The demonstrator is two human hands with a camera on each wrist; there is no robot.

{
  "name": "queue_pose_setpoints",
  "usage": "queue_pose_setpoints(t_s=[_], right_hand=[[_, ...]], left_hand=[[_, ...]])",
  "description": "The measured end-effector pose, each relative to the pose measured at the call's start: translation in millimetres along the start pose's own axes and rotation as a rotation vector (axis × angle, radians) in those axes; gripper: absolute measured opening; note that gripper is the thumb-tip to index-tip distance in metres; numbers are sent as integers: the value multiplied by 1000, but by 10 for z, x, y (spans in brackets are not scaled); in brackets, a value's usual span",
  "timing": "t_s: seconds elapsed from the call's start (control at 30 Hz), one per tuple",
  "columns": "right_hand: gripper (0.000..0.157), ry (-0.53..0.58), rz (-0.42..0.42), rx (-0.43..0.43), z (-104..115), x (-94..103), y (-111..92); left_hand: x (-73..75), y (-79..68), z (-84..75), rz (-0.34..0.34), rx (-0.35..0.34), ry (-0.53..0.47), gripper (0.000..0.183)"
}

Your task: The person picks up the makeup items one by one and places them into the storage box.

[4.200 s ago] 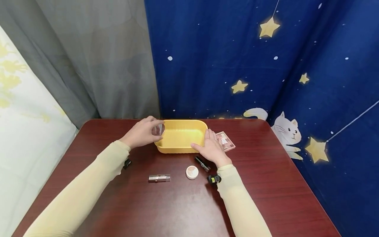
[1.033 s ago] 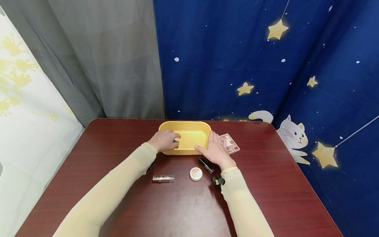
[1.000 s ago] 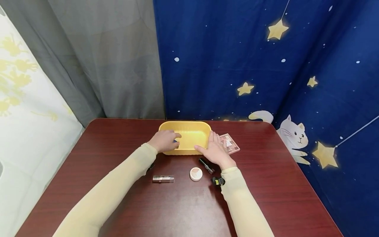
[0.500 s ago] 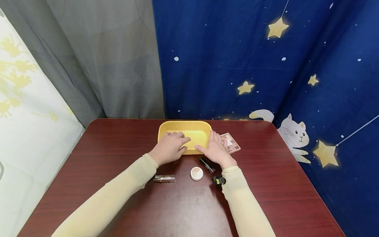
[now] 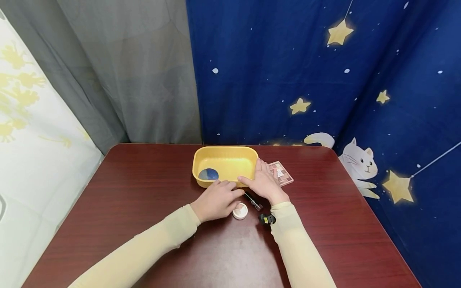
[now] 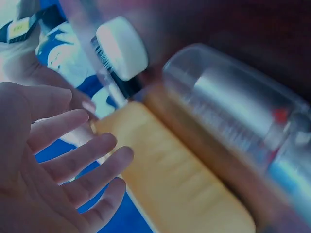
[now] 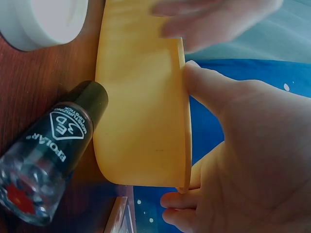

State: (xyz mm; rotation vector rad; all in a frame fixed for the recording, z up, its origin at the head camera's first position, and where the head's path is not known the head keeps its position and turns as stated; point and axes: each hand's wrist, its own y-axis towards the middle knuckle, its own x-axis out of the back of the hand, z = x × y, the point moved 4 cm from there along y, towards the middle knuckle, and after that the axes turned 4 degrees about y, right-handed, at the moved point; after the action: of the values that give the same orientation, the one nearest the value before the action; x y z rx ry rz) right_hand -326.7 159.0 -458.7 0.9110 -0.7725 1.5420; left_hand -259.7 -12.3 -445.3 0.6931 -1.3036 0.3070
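My left hand hovers in front of the yellow basket, fingers spread and holding nothing, close to a round white three-colour compact. My right hand holds the basket's near right corner, thumb over the front rim and fingers along the right side. Inside the basket lies a round disc with a shiny dark blue face, perhaps a mirror. A black lipstick with a clear end rests beside the compact. A silver lipstick with a clear cap shows in the left wrist view; my left arm hides it from the head view.
An eyeshadow palette lies on the table right of the basket, partly behind my right hand. Dark red wood table spreads around. Grey and starry blue curtains hang behind its far edge.
The round disc, earlier in my left hand, now lies in the basket's left part. My left hand has come out toward me and right, to the compact. My right hand stays at the basket.
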Motion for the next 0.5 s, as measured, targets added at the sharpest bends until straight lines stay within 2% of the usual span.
queue_pose_setpoints(t_s=[0.23, 0.5], right_hand=[[115, 13, 4, -4, -10, -5, 2], [114, 5, 4, -14, -25, -14, 35]], left_hand=[[-175, -32, -132, 70, -24, 1, 33], [-336, -22, -199, 125, -40, -17, 54]])
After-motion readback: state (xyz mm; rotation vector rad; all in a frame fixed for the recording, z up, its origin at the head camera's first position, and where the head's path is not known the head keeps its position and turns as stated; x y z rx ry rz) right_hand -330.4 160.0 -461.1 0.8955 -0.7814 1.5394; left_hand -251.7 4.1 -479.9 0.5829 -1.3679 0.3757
